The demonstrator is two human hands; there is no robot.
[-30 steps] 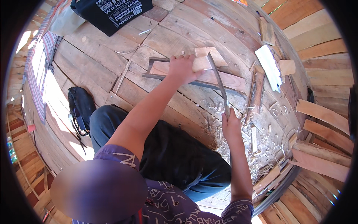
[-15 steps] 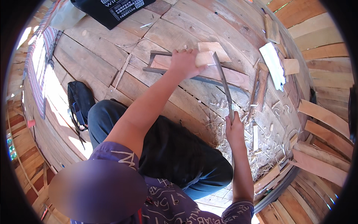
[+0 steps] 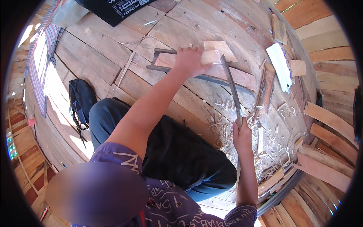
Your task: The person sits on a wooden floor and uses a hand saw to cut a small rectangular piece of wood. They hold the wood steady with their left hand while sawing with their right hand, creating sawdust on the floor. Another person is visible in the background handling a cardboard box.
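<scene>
My left hand (image 3: 189,62) is closed over a small pale wood block (image 3: 210,57), pressing it onto a longer reddish board (image 3: 240,76). That board lies in a dark, trough-like wooden piece (image 3: 157,69) on the floor. In my right hand (image 3: 242,134) is a long-bladed knife (image 3: 231,84), its slim handle running back along my forearm. The blade points away from me, with its tip just beside the block's right end; whether they touch I cannot tell. Behind the block lies a flat light wood offcut (image 3: 224,50).
Wood shavings (image 3: 272,140) litter the plank floor at the right. Nearby are a round stick (image 3: 267,85) and a white sheet-like piece (image 3: 278,68). A black pouch (image 3: 82,96) lies left of my knee, and a black printed bag (image 3: 117,9) sits at the far side.
The knife and my right hand have drawn back slightly toward me and to the right. My left hand keeps its hold on the block. The whole view has shifted a little.
</scene>
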